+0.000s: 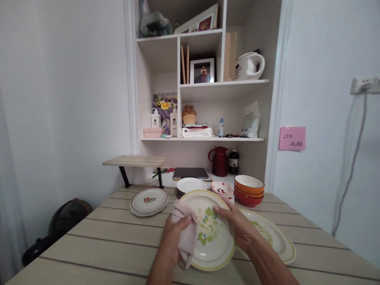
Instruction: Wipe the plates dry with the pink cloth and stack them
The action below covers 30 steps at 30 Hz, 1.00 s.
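Observation:
A white plate (211, 247) with a yellow rim and a green leaf pattern is tilted up toward me above the table. My right hand (237, 223) grips its right edge, thumb on the face and fingers behind. Bunched in my left hand (175, 237) is a pale pink cloth (187, 239), pressed against the plate's left edge. Behind my right forearm lies an oval platter (283, 243) with the same yellow rim and leaf pattern, partly hidden by the arm and the plate.
On the slatted table (97, 245) are stacked red-rimmed plates (148, 202), white-topped dark plates (191, 185), small pink patterned dishes (222, 189) and orange and red bowls (249, 190). Behind stand a small raised shelf (135, 160), a closed laptop (190, 173), a red jug (220, 162) and a dark bottle (233, 162).

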{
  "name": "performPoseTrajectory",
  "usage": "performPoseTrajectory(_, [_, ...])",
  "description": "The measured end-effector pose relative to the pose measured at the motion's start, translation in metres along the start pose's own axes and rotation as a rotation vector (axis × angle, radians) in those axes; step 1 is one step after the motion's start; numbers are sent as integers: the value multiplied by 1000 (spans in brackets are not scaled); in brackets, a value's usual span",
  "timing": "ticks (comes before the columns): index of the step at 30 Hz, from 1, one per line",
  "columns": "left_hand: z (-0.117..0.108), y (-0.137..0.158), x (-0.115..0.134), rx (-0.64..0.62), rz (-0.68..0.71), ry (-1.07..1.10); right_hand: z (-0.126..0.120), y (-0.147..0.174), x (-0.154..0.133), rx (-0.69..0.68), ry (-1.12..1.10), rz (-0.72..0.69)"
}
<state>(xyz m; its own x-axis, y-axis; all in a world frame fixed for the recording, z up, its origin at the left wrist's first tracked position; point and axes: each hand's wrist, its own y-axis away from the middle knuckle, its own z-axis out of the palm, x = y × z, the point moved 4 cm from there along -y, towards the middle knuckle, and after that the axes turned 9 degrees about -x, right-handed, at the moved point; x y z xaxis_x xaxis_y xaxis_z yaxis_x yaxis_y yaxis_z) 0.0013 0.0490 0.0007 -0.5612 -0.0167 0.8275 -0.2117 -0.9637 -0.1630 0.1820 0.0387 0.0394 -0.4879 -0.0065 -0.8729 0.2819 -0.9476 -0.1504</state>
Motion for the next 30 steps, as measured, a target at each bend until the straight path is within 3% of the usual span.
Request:
performPoseTrajectory(4, [3, 0, -2, -17, -27, 103, -1, -4, 6, 45, -19, -21])
performPoseTrajectory(13, [12, -5, -30, 101, -132, 461, -2, -14, 37, 386, -216, -195])
performPoseTrajectory(20, [18, -5, -34, 91, -40, 492, 19, -15, 50, 303, -324, -308])
performPoseTrajectory(26, [3, -4, -15, 187, 19, 364, 20, -16, 41, 222, -333, -70])
performPoseTrajectory(30, [-1, -1, 3, 150, 115, 211, 15, -11, 25, 151, -225, -54])
